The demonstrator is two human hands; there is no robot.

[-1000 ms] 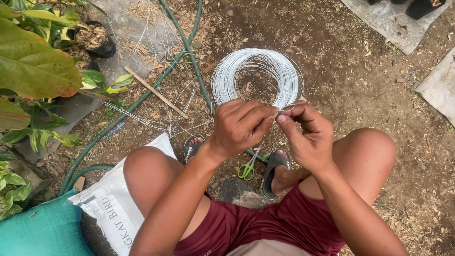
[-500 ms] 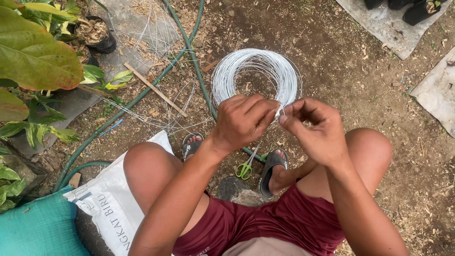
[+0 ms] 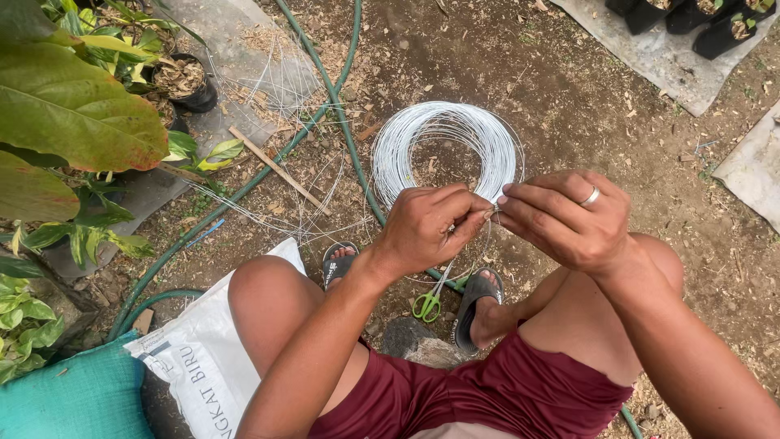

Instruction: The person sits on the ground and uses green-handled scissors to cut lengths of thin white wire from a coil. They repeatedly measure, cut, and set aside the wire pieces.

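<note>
Hands | both pinched shut on thin wire

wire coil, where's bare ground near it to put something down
Bare soil lies right of the wire coil, up to the grey sheets, and above it. Left is crowded: green hose, loose wire strands, wooden stick. Below, both hands and green scissors fill the space.

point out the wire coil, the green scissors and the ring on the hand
wire coil (image 3: 390,150), head view, left side of the loop.
green scissors (image 3: 426,306), head view, on a handle loop.
ring (image 3: 591,196), head view, band on a right-hand finger.
</note>
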